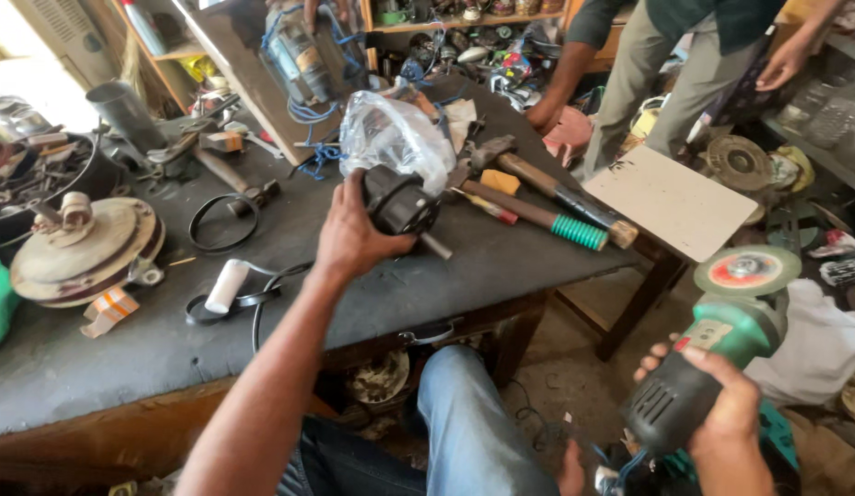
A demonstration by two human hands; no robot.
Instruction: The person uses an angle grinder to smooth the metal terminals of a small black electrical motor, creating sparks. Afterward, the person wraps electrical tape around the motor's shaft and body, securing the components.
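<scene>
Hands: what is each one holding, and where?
Left hand grips the black motor by its round side; right hand holds the green angle grinder by its dark rear body.

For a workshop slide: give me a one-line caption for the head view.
Left hand grips a black round motor part over the dark workbench; right hand holds a green angle grinder.

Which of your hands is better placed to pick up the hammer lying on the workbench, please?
Probably the left hand: it is over the bench near the hammer, though gripping a black motor part. The right hand holds the angle grinder off the bench.
</scene>
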